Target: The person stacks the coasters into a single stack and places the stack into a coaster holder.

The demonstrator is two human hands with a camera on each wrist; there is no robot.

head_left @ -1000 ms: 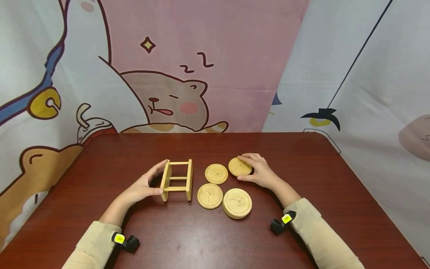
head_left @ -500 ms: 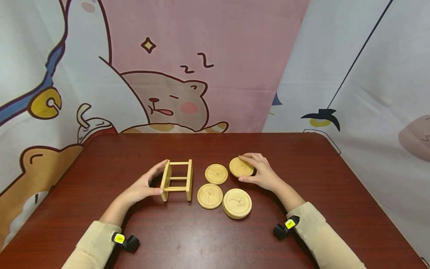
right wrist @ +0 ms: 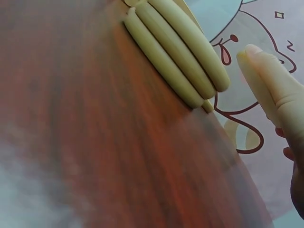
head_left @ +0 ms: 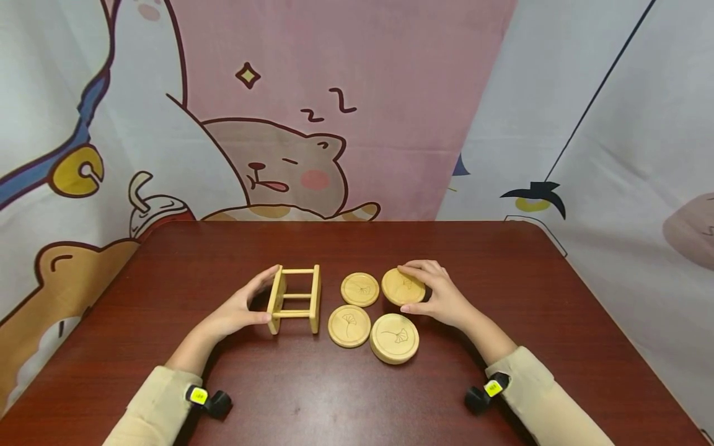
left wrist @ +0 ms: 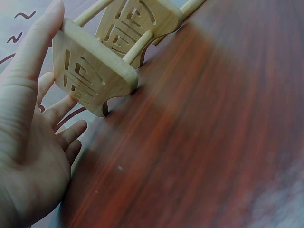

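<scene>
Cartoon cloth [head_left: 413,80] up top, dark red table [head_left: 312,396] below.
Centre-left, the left hand [head_left: 238,311] pinches a wooden rack [head_left: 294,314]; right of centre, the right hand [head_left: 442,299] pinches a coaster [head_left: 400,288].

Through my feed I watch a glossy reddish-brown wood-grain surface [head_left: 312,384], rounded at its far corners, with a pale glare towards the near side. Left of centre stands a pale wooden rack [head_left: 296,296], its two slotted panels joined by round rods. To its right I see a flat round pale-wood disc with an engraved leaf [head_left: 349,326]; a matching disc [head_left: 359,290] lies farther back. Just beside the nearer one sits a stack of three round pale-wood discs [head_left: 393,339].
</scene>
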